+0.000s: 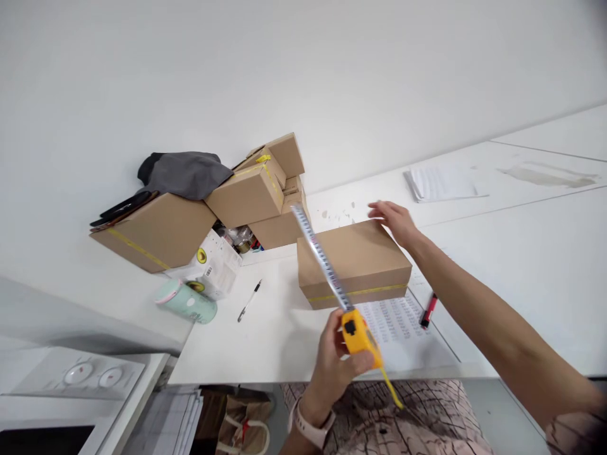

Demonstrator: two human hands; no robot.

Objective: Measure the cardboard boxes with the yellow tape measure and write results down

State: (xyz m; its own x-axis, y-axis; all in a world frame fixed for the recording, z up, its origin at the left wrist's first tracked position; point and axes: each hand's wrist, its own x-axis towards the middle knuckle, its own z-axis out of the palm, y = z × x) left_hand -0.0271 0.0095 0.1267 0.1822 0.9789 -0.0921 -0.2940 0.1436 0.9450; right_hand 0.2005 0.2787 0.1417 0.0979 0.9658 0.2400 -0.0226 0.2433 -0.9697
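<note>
A yellow tape measure point(361, 341) is gripped in my left hand point(334, 360), low over the table's front edge. Its silver blade point(322, 259) sticks out up and to the left, passing in front of a closed cardboard box point(355, 259). Yellow tape runs along the near side of that box. At the box's far right corner is my right hand point(393, 220), its fingers stretched out and nothing held in them. Whether its fingertips touch the box is hard to tell. A printed sheet point(398, 332) lies partly under the box, beside a red marker point(429, 311).
Cardboard boxes point(251, 196) are piled at the back left, with a dark grey cloth point(184, 174) on top. Nearer are a white carton point(215, 265), a mint-green bottle point(187, 302) and a pen point(250, 301). Papers point(441, 183) lie by the wall at right.
</note>
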